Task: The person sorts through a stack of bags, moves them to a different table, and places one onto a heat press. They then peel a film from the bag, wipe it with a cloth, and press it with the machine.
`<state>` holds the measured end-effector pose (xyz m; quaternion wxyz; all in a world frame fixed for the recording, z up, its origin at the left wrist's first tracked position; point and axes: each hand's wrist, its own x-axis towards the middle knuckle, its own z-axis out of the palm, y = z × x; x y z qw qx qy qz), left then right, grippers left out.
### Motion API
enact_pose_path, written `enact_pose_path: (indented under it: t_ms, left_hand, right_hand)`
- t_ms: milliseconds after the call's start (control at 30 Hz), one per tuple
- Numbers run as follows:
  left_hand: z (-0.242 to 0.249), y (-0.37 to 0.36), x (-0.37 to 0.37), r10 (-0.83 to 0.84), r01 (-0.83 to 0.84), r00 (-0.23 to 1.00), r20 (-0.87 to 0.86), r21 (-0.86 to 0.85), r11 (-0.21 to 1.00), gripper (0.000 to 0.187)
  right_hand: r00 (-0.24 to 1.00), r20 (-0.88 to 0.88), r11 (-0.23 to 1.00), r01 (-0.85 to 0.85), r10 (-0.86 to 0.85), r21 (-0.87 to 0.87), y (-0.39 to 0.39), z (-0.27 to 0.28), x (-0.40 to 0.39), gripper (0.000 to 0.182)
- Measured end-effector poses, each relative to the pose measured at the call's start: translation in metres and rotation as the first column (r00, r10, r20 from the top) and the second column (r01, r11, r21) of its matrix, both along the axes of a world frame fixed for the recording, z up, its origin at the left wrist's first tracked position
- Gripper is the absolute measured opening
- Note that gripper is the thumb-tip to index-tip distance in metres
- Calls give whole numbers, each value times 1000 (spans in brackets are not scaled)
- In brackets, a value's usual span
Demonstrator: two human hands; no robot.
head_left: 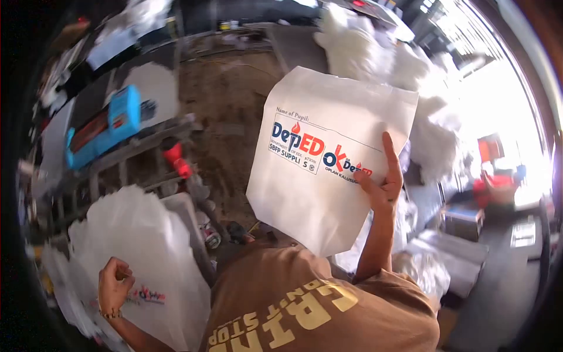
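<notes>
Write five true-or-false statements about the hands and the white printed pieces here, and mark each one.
1. The right hand holds up a white printed piece. True.
2. The left hand is gripping that same piece. False: it is well apart from it, in front of the white pile at the picture's left.
3. The held piece carries the words "Name of Pupil". True.
4. The held piece's logos are all green. False: they are mainly blue and red.
5. A bracelet circles the left wrist. True.
</notes>
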<state>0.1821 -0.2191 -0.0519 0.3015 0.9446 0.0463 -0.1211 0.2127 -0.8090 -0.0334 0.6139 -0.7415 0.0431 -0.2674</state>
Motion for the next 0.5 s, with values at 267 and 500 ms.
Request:
enact_pose_path:
  t_ms: [267,500]
  left_hand:
    - [-17,98,198,-208,195,970,-128,-108,975,10]
    - [-20,16,285,-444,399,888,-116,-284,872,16]
  right_hand:
    - [833,-166,834,545,-527,83,22,-91,-41,87]
    - [695,-256,727,686,-672,-44,-38,-264,-93,87]
